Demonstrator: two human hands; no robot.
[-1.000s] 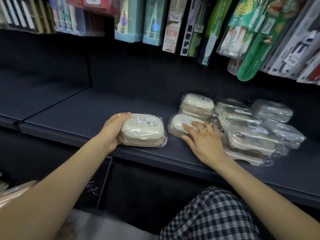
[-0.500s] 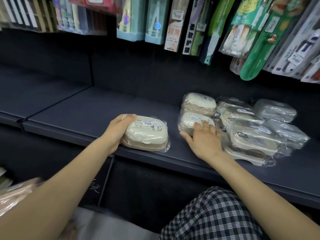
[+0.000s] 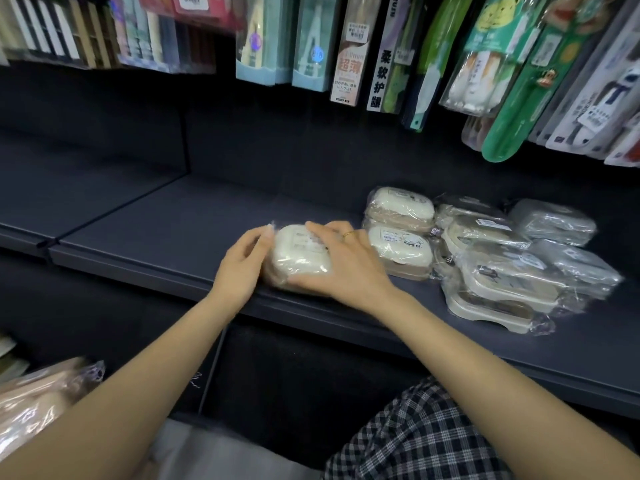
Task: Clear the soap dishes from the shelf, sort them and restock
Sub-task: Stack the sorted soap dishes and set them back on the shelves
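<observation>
We hold the cream soap dish on the shelf between our left hand and right hand, fingers curled around its ends, its long side facing the wrapped stack just beside our right hand.

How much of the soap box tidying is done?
Partly done, it seems. Several wrapped soap dishes already sit grouped on the shelf. Both the left hand and right hand hold one cream soap dish. More wrapped packs wait below.
</observation>
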